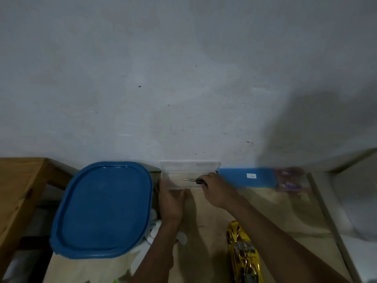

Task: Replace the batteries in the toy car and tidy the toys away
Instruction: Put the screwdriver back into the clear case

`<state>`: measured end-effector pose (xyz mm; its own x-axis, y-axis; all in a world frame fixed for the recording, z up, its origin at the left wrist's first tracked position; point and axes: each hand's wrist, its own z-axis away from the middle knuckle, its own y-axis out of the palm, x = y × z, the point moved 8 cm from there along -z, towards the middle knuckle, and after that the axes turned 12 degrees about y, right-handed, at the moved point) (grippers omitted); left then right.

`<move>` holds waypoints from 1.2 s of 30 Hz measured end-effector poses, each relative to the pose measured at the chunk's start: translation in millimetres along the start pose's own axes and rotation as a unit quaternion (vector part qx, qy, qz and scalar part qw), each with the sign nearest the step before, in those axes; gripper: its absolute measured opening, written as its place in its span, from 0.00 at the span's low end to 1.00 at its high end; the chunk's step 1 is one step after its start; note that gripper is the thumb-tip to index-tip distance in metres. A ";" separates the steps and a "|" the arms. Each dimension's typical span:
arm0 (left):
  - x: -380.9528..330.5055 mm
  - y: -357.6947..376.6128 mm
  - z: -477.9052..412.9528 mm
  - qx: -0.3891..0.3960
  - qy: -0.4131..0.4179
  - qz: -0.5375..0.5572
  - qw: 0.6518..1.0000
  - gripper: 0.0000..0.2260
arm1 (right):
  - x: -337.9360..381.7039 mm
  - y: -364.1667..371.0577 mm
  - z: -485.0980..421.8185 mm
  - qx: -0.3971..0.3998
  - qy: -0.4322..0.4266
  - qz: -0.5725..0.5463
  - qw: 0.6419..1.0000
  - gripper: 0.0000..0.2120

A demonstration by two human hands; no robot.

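A small clear plastic box (175, 181) stands open against the wall, its lid (189, 165) leaning back. My left hand (171, 203) grips the box's near left corner. My right hand (219, 190) holds a small screwdriver (193, 180) with a black handle; its thin shaft points left over the inside of the box. A shiny gold toy car (243, 256) lies on the pale table (285, 211) near my right forearm, which hides part of it.
A large blue lid (104, 209) covers a container at the left, with white items beside it. A flat blue pack (247, 177) lies along the wall at the right, next to a blurred printed packet (289, 180). A wooden table (18, 184) stands far left.
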<state>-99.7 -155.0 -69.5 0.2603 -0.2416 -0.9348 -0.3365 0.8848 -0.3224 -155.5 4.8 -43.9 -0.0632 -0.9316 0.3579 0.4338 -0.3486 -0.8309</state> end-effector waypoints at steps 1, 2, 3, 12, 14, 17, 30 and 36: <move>0.9 0.0 -0.7 0.001 0.003 0.011 1.000 0.31 | 6.3 3.3 -3.6 -0.007 -0.008 0.018 1.000 0.15; 2.7 1.8 -1.6 0.008 0.009 0.012 1.000 0.34 | 11.5 5.6 -6.5 -0.015 -0.016 0.034 0.999 0.16; 4.8 3.3 -2.5 0.014 0.012 0.017 1.000 0.36 | 15.4 6.9 -8.7 -0.022 -0.021 0.047 0.998 0.17; 5.7 2.8 -2.5 0.014 0.002 0.049 0.999 0.36 | 33.3 -34.3 28.9 -0.296 -0.072 -0.003 0.952 0.16; 4.4 2.5 -1.3 0.009 -0.003 0.061 0.998 0.35 | 32.4 -30.8 25.6 -0.286 -0.070 0.021 0.956 0.19; -1.1 2.5 1.5 0.009 -0.004 0.066 0.998 0.38 | 26.8 -19.3 19.2 -0.257 -0.053 0.089 0.961 0.18; -0.7 0.1 0.4 -0.035 0.013 0.038 0.999 0.31 | 15.1 7.9 17.9 -0.161 -0.006 0.139 0.977 0.25; 1.4 4.4 -4.3 -0.034 0.003 0.027 0.999 0.32 | 12.0 8.1 8.0 -0.143 -0.014 0.110 0.983 0.27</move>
<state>-104.8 -153.1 -72.9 0.2351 -0.1968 -0.9519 -0.4110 0.8673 -0.2808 -145.5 -8.4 -42.9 0.0305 -0.9859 0.1645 0.1625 -0.1575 -0.9741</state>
